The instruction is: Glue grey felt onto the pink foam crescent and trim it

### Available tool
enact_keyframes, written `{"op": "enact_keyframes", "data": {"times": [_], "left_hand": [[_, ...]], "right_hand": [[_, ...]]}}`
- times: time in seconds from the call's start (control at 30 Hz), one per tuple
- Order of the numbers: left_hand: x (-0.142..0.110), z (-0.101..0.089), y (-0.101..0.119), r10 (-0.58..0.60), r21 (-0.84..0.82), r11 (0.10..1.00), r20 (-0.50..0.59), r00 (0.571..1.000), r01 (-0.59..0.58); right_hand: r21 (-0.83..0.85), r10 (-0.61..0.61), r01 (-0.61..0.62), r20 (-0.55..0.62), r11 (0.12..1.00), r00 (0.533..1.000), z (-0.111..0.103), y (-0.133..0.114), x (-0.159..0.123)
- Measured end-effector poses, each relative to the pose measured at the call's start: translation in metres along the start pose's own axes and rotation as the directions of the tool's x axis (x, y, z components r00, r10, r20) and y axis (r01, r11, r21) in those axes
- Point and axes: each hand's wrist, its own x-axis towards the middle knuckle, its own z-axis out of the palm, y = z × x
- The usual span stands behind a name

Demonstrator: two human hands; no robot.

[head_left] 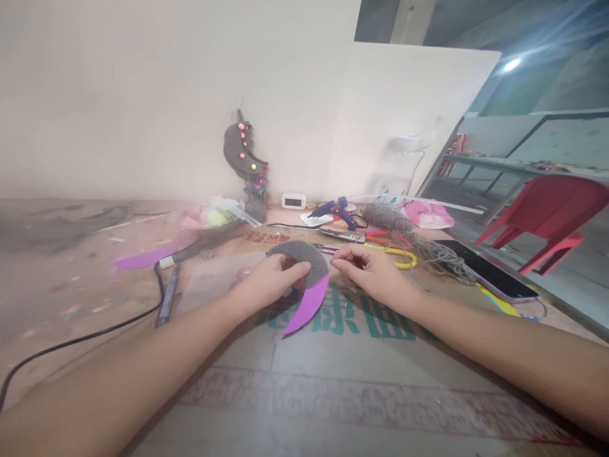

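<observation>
Well, left hand: pinching crescent; yarn could slip down its taper.
Right hand: fingertips together, any strand unclear; slack could loosen yarn.

Green characters, red characters on cardboard, illegible

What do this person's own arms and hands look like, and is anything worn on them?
The left hand and right hand are bare, with no gloves. Both forearms are uncovered, with no sleeves, watch or bracelet in view.
</observation>
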Motion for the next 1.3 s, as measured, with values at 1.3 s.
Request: {"op": "enact_keyframes", "data": {"times": [1.3], "left_hand": [[-0.005, 0.005, 0.006, 0.292, 0.002, 0.956, 0.033, 0.956, -0.292]], "right_hand": [[0.288, 0.148, -0.180, 0.130, 0.940, 0.980, 0.003, -0.008, -0.003]]}}
